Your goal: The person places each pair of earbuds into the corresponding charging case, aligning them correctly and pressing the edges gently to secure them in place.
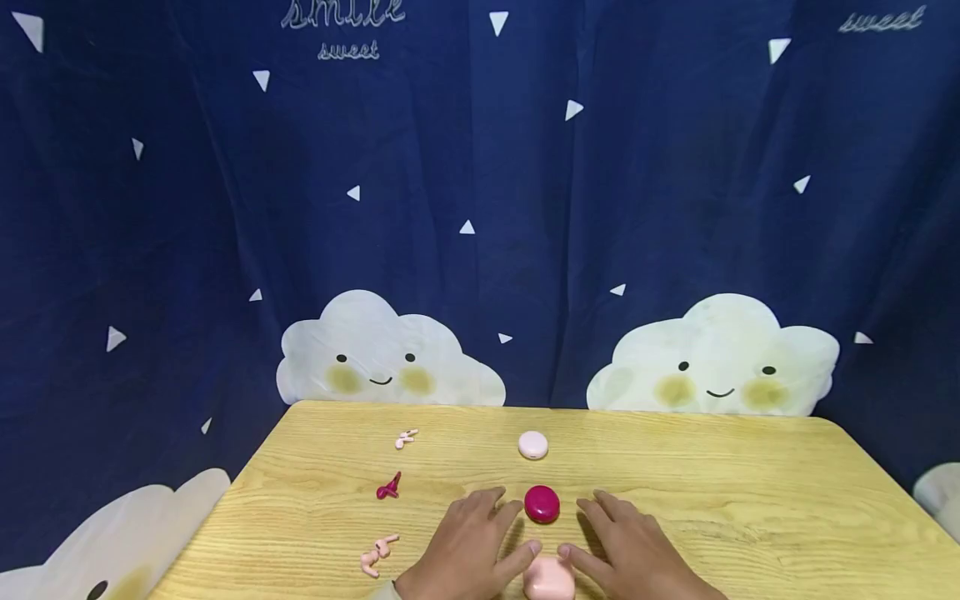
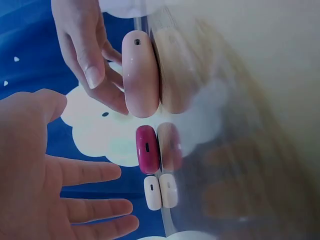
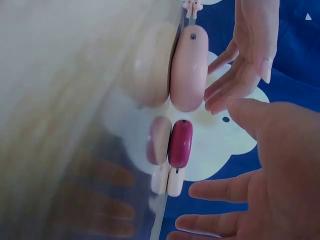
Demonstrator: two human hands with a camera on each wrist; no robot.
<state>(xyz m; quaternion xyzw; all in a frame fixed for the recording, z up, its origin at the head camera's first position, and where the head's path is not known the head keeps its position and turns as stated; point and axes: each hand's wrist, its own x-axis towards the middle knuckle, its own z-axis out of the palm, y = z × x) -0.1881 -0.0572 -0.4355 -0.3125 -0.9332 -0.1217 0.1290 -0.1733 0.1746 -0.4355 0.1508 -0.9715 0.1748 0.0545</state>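
Observation:
My left hand point(image 1: 474, 546) and right hand point(image 1: 637, 550) hover palms inward on either side of a row of earbud cases, fingers spread and holding nothing. Nearest me is a light pink case point(image 1: 549, 578), with both thumbs close to its upper corners; touch cannot be told. Between the fingertips lies a round magenta case point(image 1: 542, 504). Beyond it sits a round pale pink case point(image 1: 533, 445). In the left wrist view the left hand point(image 2: 45, 165) is apart from the pink case point(image 2: 141, 75). The right wrist view shows the right hand point(image 3: 280, 165) beside the magenta case point(image 3: 180, 143).
Left of the hands lie three pairs of earbuds on the wooden table point(image 1: 735, 483): pale pink ones point(image 1: 406, 438) at the back, magenta ones point(image 1: 388, 486) in the middle, light pink ones point(image 1: 379, 555) in front. A dark blue curtain point(image 1: 420, 150) hangs behind the table.

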